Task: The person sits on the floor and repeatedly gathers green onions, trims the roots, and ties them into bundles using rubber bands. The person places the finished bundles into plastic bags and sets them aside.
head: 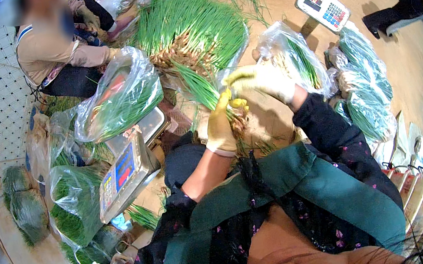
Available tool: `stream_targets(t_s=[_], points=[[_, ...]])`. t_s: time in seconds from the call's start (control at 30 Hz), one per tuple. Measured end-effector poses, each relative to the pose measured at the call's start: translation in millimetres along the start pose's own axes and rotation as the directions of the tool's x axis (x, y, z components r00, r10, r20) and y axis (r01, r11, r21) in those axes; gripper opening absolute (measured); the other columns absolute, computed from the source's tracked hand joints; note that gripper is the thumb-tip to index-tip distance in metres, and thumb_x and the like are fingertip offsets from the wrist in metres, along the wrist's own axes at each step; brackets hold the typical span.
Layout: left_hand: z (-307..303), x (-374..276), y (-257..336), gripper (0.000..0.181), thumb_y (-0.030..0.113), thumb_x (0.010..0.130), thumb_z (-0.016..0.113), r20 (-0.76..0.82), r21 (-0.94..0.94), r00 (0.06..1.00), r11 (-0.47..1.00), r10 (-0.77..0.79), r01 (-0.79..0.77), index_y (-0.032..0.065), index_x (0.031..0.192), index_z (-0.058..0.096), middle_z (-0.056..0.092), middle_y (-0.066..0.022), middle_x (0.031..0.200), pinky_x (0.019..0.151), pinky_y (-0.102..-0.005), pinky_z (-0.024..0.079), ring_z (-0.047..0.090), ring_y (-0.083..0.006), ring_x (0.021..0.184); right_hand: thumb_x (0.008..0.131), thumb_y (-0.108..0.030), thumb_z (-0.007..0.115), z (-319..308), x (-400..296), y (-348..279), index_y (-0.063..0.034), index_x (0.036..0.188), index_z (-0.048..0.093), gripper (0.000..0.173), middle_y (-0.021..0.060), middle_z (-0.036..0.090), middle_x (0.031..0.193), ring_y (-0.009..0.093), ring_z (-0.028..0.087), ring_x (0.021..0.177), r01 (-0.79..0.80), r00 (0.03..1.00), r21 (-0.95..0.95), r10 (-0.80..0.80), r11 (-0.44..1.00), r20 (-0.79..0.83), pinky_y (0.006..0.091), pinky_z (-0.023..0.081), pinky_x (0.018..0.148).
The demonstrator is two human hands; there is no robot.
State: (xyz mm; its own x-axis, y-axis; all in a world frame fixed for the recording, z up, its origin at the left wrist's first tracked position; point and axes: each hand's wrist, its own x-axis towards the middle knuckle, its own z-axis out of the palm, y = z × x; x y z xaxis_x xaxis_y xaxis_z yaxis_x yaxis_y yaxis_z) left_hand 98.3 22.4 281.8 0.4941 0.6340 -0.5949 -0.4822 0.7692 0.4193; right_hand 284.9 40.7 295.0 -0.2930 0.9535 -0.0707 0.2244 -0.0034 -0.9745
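My left hand (222, 124), in a pale glove with yellow fingertips, grips a bunch of green onions (197, 86) near its white stems. The leaves point up and away to the left, and the brown roots hang below, towards my lap. Just to the right is my right hand (257, 82), in a like glove, slightly blurred, with its fingers reaching over the root end; whether it holds anything is unclear. Beyond both hands lies a large heap of green onions (192, 32) with soil on its roots. An open clear plastic bag of green onions (295, 58) stands right of my right hand.
A digital scale (121, 174) stands at my left, with a bagged bundle of green onions (121, 104) at its platform. Another scale display (323, 6) stands at the upper right. A co-worker (60, 52) sits at the upper left. Filled bags (366, 84) lie at the right.
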Motion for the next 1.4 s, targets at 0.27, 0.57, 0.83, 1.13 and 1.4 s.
stream_targets(t_s=[0.27,0.57,0.83,1.13,1.4], points=[[-1,-5,19,0.032,0.033,0.093,0.057,0.013,0.053,0.995,0.994,0.096,-0.096,0.0011,0.098,0.061,0.061,-0.0091,0.071,0.043,-0.0213,0.041,0.054,-0.013,0.049,0.078,-0.011,0.06,-20,195,86,-0.0095,0.12,0.059,0.041,0.0168,0.063,0.111,0.035,0.062,0.097,-0.056,0.975,-0.857,-0.157,0.512,-0.157,0.0409,0.051,0.082],[-4,0,39,0.033,0.034,0.093,0.056,-0.036,0.145,0.998,0.989,0.045,-0.039,0.0015,0.097,0.063,0.06,-0.0053,0.071,0.041,-0.0201,0.04,0.054,-0.0116,0.051,0.084,-0.012,0.057,-6,285,113,-0.0135,0.123,0.052,0.039,0.0133,0.061,0.115,0.033,0.062,0.103,-0.075,0.988,-0.953,0.154,0.293,-0.031,0.0425,0.052,0.079],[-7,0,39,0.034,0.035,0.092,0.057,-0.056,0.149,0.992,0.984,0.11,-0.1,0.0025,0.098,0.063,0.063,-0.0074,0.075,0.041,-0.0192,0.04,0.055,-0.0116,0.052,0.079,-0.018,0.065,-43,280,95,-0.0083,0.097,0.07,0.021,0.0167,0.067,0.092,0.034,0.066,0.08,-0.029,0.994,-0.773,-0.061,0.634,-0.087,0.0396,0.054,0.072],[-13,4,38,0.036,0.04,0.092,0.059,0.006,0.192,0.997,0.979,0.071,-0.071,0.0058,0.083,0.058,0.06,-0.0063,0.071,0.041,-0.0197,0.04,0.053,-0.0118,0.049,0.082,-0.004,0.065,-65,200,54,-0.0023,0.101,0.065,0.018,0.0076,0.066,0.1,0.015,0.063,0.092,0.266,0.794,-0.022,-0.233,0.964,-0.562,0.0272,0.049,0.082],[-23,28,23,0.033,0.032,0.098,0.051,0.357,-0.165,0.928,0.97,-0.108,0.177,0.002,0.108,0.058,0.064,-0.0084,0.076,0.045,-0.0184,0.046,0.058,-0.0096,0.057,0.075,-0.002,0.061,9,23,-42,-0.0096,0.093,0.068,0.021,0.0097,0.063,0.099,0.026,0.057,0.099,0.298,0.811,-0.645,-0.543,0.704,-0.218,0.0345,0.048,0.085]])
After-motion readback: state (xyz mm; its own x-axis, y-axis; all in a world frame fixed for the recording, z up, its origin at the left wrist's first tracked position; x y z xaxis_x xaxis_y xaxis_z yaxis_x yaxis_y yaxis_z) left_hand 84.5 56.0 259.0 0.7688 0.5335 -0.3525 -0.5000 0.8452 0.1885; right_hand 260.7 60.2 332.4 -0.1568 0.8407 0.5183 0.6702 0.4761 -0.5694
